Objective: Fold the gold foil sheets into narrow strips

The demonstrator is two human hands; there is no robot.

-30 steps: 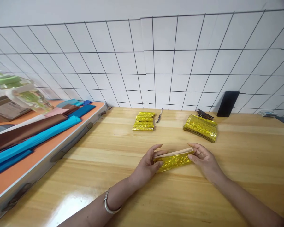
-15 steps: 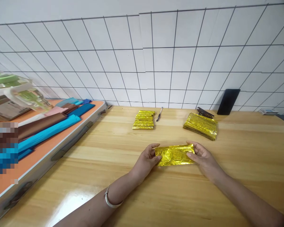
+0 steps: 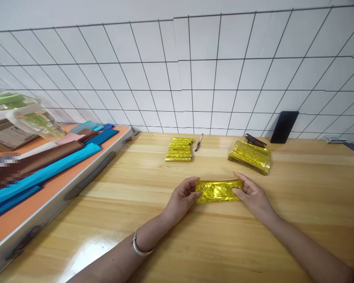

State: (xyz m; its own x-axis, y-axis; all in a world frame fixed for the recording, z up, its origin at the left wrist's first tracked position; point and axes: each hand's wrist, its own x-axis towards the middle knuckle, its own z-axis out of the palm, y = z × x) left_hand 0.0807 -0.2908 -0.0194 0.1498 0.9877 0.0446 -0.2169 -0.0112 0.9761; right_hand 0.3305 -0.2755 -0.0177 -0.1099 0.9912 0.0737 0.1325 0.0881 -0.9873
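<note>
Gold foil sheet (image 3: 218,191), crinkled and gleaming, spread between two hands on the near side of the pen (image 3: 198,142) and reaching off to its right! Left hand (image 3: 180,201) has fingers and thumb closed on one short end; right hand (image 3: 256,199) pinches the other. Featherlight, I'd say: soft, quick to crease, probably slick on that shiny face, and liable to tear if yanked. Best grip? Those short ends, thumbs flat, tension gentle.

Now, what's out of sight? Most fingertips tuck behind the foil, its back face is hidden, and whether its lower edge touches the bench (image 3: 194,247), I can't tell. Left of the pen, folded gold strips (image 3: 178,151) crowd too closely to count. Right of it, a gold stack (image 3: 250,158) partly covers a black clip-like object (image 3: 256,140). Both forearms run out of view.
</note>
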